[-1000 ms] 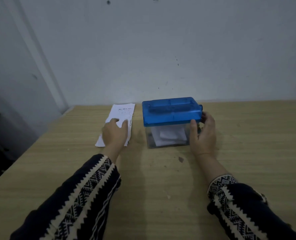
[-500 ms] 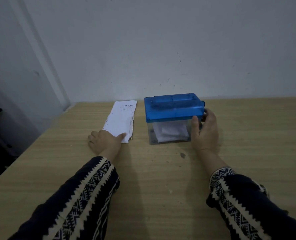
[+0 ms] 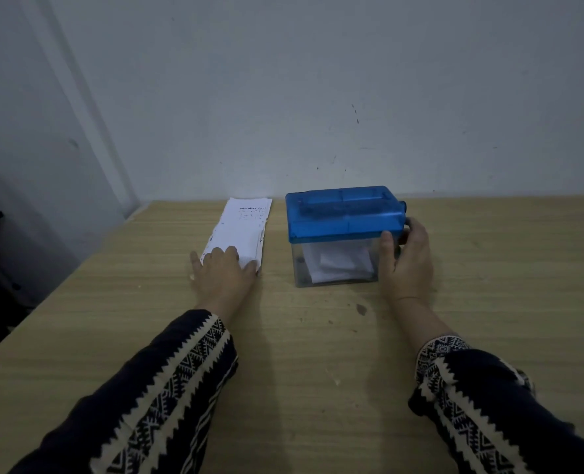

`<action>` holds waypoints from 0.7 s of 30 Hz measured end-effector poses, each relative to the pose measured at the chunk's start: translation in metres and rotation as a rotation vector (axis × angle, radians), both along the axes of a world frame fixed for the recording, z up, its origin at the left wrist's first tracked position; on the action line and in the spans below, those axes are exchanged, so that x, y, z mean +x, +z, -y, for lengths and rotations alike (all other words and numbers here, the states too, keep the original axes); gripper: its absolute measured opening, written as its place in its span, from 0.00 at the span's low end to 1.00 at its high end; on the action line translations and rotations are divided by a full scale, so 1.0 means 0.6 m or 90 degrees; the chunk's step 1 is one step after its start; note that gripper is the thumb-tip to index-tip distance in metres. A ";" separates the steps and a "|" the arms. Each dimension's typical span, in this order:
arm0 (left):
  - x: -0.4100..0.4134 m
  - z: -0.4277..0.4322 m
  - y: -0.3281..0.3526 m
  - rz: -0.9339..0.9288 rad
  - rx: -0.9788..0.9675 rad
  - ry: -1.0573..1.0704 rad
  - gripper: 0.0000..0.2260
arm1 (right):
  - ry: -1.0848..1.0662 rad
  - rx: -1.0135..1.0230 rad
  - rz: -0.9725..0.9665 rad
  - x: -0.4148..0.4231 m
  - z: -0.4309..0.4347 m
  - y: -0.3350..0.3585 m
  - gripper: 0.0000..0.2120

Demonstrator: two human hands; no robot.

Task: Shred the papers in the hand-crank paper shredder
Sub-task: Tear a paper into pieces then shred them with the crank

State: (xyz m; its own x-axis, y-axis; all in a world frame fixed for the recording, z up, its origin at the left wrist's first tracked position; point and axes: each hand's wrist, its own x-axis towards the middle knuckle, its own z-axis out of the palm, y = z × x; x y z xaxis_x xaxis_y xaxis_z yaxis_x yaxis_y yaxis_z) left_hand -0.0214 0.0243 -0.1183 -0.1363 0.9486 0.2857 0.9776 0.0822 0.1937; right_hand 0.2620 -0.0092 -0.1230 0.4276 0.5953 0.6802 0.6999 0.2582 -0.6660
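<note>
Both of your hands are down on the wooden table [image 3: 300, 354]. Your left hand [image 3: 223, 271] lies flat, fingers straight and slightly spread, pressing on the near end of the papers [image 3: 244, 227]. They are a narrow white stack with print at the far end, lying at your 11 o'clock. The hand-crank paper shredder [image 3: 343, 234] stands at your 12 o'clock, at the stack's 3 o'clock, near it but not touching. Its blue top [image 3: 345, 206] sits on a clear bin [image 3: 300, 266], and inside the bin white paper [image 3: 340, 265] is heaped behind the front wall. Your right hand [image 3: 408, 265] clamps the shredder's 3 o'clock end, thumb on the front corner and fingers curled round the side. Whether they hold the crank is hidden.
</note>
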 end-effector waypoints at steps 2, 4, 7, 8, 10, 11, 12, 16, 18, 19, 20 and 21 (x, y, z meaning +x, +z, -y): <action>0.003 -0.003 0.001 0.022 -0.008 -0.001 0.26 | -0.002 0.001 0.004 0.001 0.001 0.000 0.30; 0.002 -0.007 -0.002 0.044 -0.002 -0.007 0.27 | 0.000 -0.001 0.005 0.001 0.001 0.000 0.30; 0.001 -0.006 -0.003 0.105 0.007 -0.009 0.25 | -0.002 -0.006 0.005 0.001 -0.001 0.000 0.31; 0.001 -0.006 -0.002 0.119 0.010 -0.008 0.25 | -0.004 -0.005 0.005 0.001 -0.001 0.000 0.31; 0.002 -0.006 -0.001 0.136 0.010 -0.010 0.25 | -0.007 -0.002 0.006 0.001 -0.001 -0.001 0.31; 0.001 -0.007 0.000 0.145 0.005 -0.012 0.25 | -0.009 -0.002 0.006 0.001 -0.001 0.000 0.31; 0.000 -0.008 0.002 0.155 -0.002 -0.012 0.25 | -0.010 -0.003 0.006 0.001 -0.002 0.000 0.31; -0.008 -0.015 0.011 0.210 -0.036 0.002 0.26 | -0.010 -0.002 0.010 0.000 -0.002 -0.001 0.31; -0.009 -0.016 0.014 0.222 -0.047 0.007 0.26 | -0.011 -0.002 0.010 0.001 -0.001 -0.002 0.31; -0.010 -0.016 0.015 0.221 -0.049 0.008 0.26 | -0.010 -0.003 0.010 0.001 -0.001 -0.002 0.31; -0.010 -0.017 0.014 0.220 -0.051 0.008 0.26 | -0.008 -0.004 0.010 0.001 0.000 -0.002 0.31; -0.009 -0.017 0.013 0.221 -0.053 0.009 0.26 | -0.007 -0.004 0.011 0.001 0.000 -0.002 0.31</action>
State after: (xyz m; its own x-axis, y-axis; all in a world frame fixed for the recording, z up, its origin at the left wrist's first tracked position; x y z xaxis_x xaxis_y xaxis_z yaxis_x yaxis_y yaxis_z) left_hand -0.0270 0.0348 -0.1102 -0.2246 0.9642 0.1413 0.8535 0.1247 0.5060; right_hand 0.2623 -0.0092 -0.1239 0.4227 0.5951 0.6835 0.7139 0.2459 -0.6556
